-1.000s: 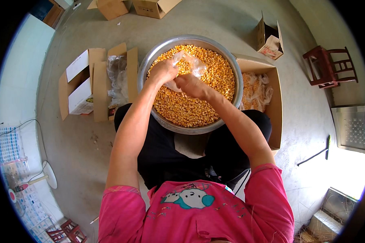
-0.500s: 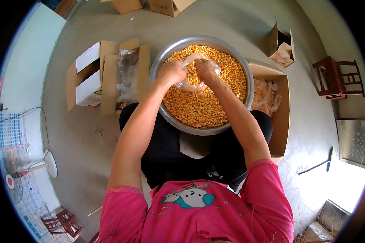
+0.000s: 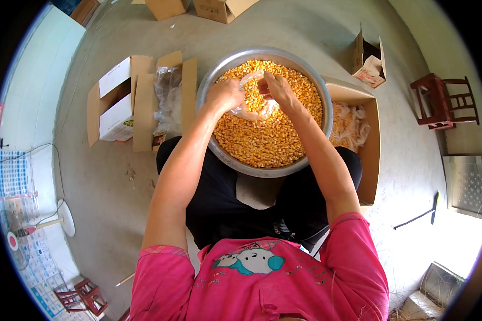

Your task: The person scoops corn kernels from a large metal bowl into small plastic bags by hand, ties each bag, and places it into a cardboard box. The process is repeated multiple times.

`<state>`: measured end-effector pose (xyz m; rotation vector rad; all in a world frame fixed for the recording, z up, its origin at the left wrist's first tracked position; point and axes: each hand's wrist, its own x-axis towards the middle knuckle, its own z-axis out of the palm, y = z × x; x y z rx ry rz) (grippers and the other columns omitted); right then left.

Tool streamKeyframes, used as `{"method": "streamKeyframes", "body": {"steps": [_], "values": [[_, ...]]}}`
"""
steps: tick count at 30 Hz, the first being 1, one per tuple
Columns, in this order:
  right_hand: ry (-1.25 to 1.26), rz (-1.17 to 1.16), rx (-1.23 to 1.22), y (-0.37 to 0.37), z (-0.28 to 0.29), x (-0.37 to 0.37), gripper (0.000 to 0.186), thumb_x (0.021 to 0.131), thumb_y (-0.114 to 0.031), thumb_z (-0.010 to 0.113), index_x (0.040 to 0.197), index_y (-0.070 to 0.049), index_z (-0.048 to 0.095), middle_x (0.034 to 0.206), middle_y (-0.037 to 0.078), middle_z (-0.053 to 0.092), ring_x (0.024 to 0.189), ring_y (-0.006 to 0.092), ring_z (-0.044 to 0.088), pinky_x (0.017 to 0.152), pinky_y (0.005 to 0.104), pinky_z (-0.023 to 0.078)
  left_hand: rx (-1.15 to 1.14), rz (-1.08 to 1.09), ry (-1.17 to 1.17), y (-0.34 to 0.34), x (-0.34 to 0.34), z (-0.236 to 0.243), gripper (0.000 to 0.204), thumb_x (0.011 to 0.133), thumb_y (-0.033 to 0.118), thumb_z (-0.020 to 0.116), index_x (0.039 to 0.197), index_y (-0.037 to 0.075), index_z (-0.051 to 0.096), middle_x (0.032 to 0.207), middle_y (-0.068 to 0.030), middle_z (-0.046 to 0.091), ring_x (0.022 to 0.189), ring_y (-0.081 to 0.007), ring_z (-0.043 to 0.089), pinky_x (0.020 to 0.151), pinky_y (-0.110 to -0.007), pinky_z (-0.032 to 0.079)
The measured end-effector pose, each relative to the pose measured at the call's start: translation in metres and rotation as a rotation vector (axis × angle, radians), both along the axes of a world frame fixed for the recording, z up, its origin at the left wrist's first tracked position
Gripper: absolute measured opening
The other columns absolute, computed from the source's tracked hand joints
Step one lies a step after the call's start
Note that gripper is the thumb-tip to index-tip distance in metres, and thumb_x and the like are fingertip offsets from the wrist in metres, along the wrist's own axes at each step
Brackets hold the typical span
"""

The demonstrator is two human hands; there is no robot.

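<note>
A wide metal basin (image 3: 208, 72) full of loose yellow corn kernels (image 3: 257, 142) sits in front of me, between my knees. Over the kernels, a clear plastic bag (image 3: 245, 113) is spread with its mouth wide. My left hand (image 3: 226, 95) grips the bag's left edge, fingers closed round the film. At the bag's right side is my right hand (image 3: 279, 90), its fingers loosely bent and apart, with no hold on the film that I can make out. The kernels show through the bag; its lower part is hard to tell from them.
Right of the basin, a cardboard box (image 3: 370, 144) contains filled plastic bags (image 3: 353, 125). On the left, an open box (image 3: 189, 96) holds clear plastic bags (image 3: 168, 101), beside a white-and-brown box (image 3: 115, 120). Another box (image 3: 370, 69) and a wooden chair (image 3: 439, 101) stand farther right.
My right hand has moved slightly right and up, its fingers looser at the bag. The bag's right side has drawn in and changed shape. My left hand stays at its edge.
</note>
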<state>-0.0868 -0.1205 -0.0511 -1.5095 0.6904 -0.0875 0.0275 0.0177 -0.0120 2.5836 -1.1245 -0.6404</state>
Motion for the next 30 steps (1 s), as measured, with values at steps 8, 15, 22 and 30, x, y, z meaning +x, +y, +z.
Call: {"method": "streamKeyframes", "body": {"steps": [8,15,22,30], "values": [[0.072,0.635,-0.798,0.058,-0.039,-0.023,0.042,0.092,-0.031,0.044,0.089,0.007,0.061,0.081,0.026,0.065,0.073,0.0395,0.065,0.069,0.0460,0.053,0.005,0.004,-0.026,0.004,-0.005,0.007,0.031,0.085,0.025,0.053,0.106,0.003,0.063,0.101,-0.0180,0.067,0.093,-0.0315,0.066,0.083,-0.042,0.050],[0.217,0.680,-0.924,0.105,-0.051,-0.041,0.032,0.086,-0.025,0.050,0.093,0.004,0.061,0.087,0.025,0.066,0.081,0.0394,0.066,0.074,0.0487,0.052,0.001,0.040,0.023,0.016,-0.002,0.010,0.034,0.085,0.029,0.053,0.102,0.002,0.063,0.100,-0.0220,0.066,0.093,-0.0335,0.065,0.083,-0.043,0.049],[0.228,0.704,-0.917,0.098,-0.058,-0.042,0.036,0.088,-0.030,0.050,0.089,0.004,0.062,0.087,0.024,0.067,0.083,0.0391,0.066,0.074,0.0480,0.052,-0.013,0.036,0.026,0.019,0.007,0.002,0.039,0.087,0.034,0.052,0.103,0.000,0.062,0.104,-0.0226,0.065,0.097,-0.0344,0.064,0.085,-0.042,0.048],[0.192,0.661,-0.946,0.109,-0.044,-0.049,0.045,0.090,-0.040,0.048,0.081,0.002,0.064,0.082,0.022,0.067,0.076,0.0384,0.066,0.070,0.0487,0.052,-0.048,-0.032,0.034,0.013,0.004,0.002,0.036,0.088,0.030,0.051,0.107,0.000,0.061,0.104,-0.0238,0.065,0.096,-0.0359,0.064,0.084,-0.044,0.048]]}}
